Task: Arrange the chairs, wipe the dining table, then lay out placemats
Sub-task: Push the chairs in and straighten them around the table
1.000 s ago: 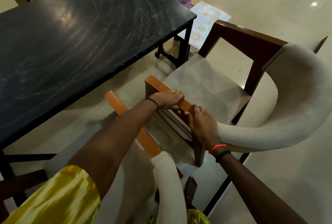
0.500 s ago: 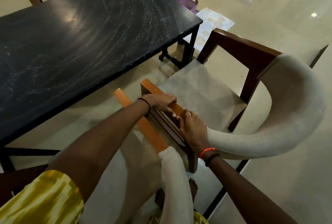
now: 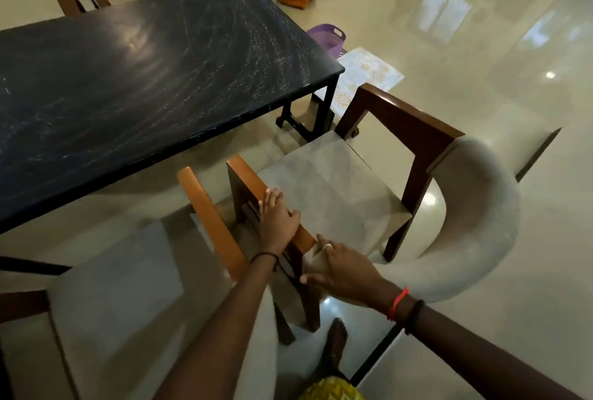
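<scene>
**Right hand (image 3: 340, 271) shifts back on chair (image 3: 321, 194)**

Left hand (image 3: 277, 220) still clasps the wooden arm (image 3: 244, 175). The right has slid off it toward 5 o'clock and now grips the padded back. The chair stands off the table's (image 3: 144, 79) 4 o'clock corner, probably being repositioned.

1 table (image 3: 144, 79), 2 near chairs (image 3: 321, 194), perhaps 2 more behind.

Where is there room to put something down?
The tabletop is bare wherever it shows. Free too: the right chair's seat and the near chair's seat. Crowded: the gap between the chairs' armrests, where the left hand and right hand hold the right chair.
</scene>
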